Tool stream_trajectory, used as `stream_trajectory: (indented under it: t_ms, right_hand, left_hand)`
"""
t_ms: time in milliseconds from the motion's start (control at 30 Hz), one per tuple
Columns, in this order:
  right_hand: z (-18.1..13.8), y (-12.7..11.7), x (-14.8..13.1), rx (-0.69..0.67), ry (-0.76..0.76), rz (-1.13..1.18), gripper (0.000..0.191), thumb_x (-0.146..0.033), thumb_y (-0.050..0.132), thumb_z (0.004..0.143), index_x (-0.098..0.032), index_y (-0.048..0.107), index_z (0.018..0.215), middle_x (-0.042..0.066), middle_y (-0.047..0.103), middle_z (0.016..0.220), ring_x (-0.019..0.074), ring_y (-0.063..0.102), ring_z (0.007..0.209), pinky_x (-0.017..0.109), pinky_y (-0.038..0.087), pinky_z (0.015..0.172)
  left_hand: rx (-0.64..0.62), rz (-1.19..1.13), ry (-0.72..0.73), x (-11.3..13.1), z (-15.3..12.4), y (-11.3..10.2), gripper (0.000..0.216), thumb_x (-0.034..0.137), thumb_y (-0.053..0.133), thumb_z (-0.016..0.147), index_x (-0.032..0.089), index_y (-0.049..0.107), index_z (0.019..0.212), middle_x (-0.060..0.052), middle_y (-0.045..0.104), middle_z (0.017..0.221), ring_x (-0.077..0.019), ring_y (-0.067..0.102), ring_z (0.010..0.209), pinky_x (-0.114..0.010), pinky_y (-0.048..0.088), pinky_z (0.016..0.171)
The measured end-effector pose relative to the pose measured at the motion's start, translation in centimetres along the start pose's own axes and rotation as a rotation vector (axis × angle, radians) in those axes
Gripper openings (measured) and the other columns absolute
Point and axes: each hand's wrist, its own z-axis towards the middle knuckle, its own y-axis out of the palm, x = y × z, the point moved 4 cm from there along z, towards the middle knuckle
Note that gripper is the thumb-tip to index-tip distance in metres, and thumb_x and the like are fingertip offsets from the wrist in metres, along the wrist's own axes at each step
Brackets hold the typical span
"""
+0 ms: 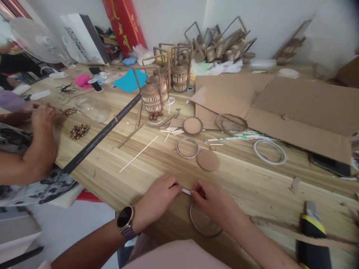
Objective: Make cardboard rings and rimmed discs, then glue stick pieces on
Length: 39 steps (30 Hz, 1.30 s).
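Observation:
My left hand, with a watch on its wrist, and my right hand meet near the front edge of the wooden table. Both pinch a short white stick between their fingertips, one at each end. Under my right hand lies a round cardboard ring, partly hidden by the wrist. Just beyond my hands rest a flat cardboard disc and a pale ring.
Another person's arms work at the left, by beads. A long black ruler, loose sticks, small wooden lanterns, flattened cardboard, a tape roll and a yellow-black utility knife lie around.

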Motion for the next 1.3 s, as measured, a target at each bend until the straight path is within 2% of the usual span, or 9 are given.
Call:
stream_trajectory:
  t_ms: [233, 467, 567, 667, 800, 933, 1100, 1300]
  right_hand:
    - [-0.1, -0.3, -0.3, 0.021, 0.021, -0.049, 0.014, -0.020, 0.050, 0.088, -0.019, 0.061, 0.078, 0.005, 0.070, 0.079, 0.0168, 0.061, 0.071, 0.026, 0.032, 0.060]
    - [-0.1, -0.6, -0.9, 0.025, 0.040, -0.127, 0.016, -0.020, 0.050, 0.088, -0.018, 0.063, 0.079, 0.005, 0.071, 0.079, 0.0178, 0.061, 0.071, 0.027, 0.026, 0.057]
    - [-0.1, -0.6, -1.1, 0.025, 0.041, -0.154, 0.017, -0.021, 0.049, 0.089, -0.017, 0.064, 0.081, 0.006, 0.071, 0.080, 0.0191, 0.062, 0.072, 0.028, 0.025, 0.057]
    - [-0.2, -0.6, -1.1, 0.021, 0.042, -0.170, 0.017, -0.022, 0.049, 0.090, -0.017, 0.064, 0.082, 0.007, 0.072, 0.081, 0.0199, 0.063, 0.073, 0.028, 0.025, 0.056]
    - [-0.2, -0.6, -1.1, 0.021, 0.045, -0.172, 0.017, -0.023, 0.050, 0.089, -0.017, 0.064, 0.082, 0.007, 0.072, 0.080, 0.0195, 0.064, 0.072, 0.028, 0.026, 0.056]
    - [-0.2, -0.5, -1.0, 0.024, 0.038, -0.162, 0.018, -0.023, 0.050, 0.090, -0.017, 0.065, 0.082, 0.006, 0.072, 0.080, 0.0189, 0.064, 0.073, 0.028, 0.027, 0.057]
    - [-0.2, -0.5, -1.0, 0.023, 0.027, -0.141, 0.018, -0.023, 0.050, 0.090, -0.017, 0.065, 0.081, 0.007, 0.072, 0.080, 0.0191, 0.063, 0.072, 0.028, 0.028, 0.057]
    - [-0.1, -0.6, -0.4, 0.018, -0.022, -0.066, 0.022, -0.023, 0.046, 0.092, -0.015, 0.064, 0.081, 0.009, 0.071, 0.082, 0.0201, 0.062, 0.075, 0.029, 0.032, 0.061]
  left_hand:
    - [0.066, 0.100, 0.051, 0.2, -0.2, 0.2, 0.021, 0.018, 0.046, 0.098, 0.016, 0.063, 0.085, -0.003, 0.057, 0.085, -0.0179, 0.052, 0.081, -0.029, 0.045, 0.071]
    - [0.100, 0.271, 0.101, 0.7, -0.8, -0.2, 0.014, 0.017, 0.049, 0.096, 0.013, 0.063, 0.095, -0.006, 0.061, 0.090, -0.0218, 0.054, 0.083, -0.035, 0.050, 0.073]
    - [0.181, 0.318, 0.111, 1.2, -1.1, -0.6, 0.019, 0.015, 0.045, 0.097, 0.010, 0.062, 0.101, -0.010, 0.063, 0.100, -0.0235, 0.056, 0.089, -0.037, 0.051, 0.077]
    - [0.227, 0.283, 0.200, 2.3, -1.3, -0.4, 0.025, 0.013, 0.038, 0.099, 0.005, 0.059, 0.111, -0.013, 0.063, 0.107, -0.0245, 0.056, 0.097, -0.037, 0.052, 0.083]
    - [0.170, 0.216, 0.272, 3.1, -1.4, 0.9, 0.027, 0.013, 0.035, 0.100, 0.003, 0.056, 0.115, -0.013, 0.065, 0.104, -0.0231, 0.059, 0.094, -0.034, 0.054, 0.082]
    - [0.121, 0.214, 0.285, 2.6, -1.8, 2.0, 0.028, 0.011, 0.038, 0.098, 0.003, 0.051, 0.122, -0.014, 0.065, 0.110, -0.0229, 0.059, 0.102, -0.035, 0.052, 0.090]
    - [0.096, 0.228, 0.251, 2.2, -2.0, 1.8, 0.029, 0.009, 0.037, 0.098, 0.006, 0.050, 0.123, -0.013, 0.064, 0.114, -0.0225, 0.058, 0.105, -0.035, 0.051, 0.092]
    - [-0.006, 0.177, 0.193, 2.7, -0.6, 1.3, 0.020, 0.012, 0.045, 0.096, 0.009, 0.057, 0.112, -0.011, 0.064, 0.103, -0.0223, 0.058, 0.091, -0.035, 0.053, 0.081]
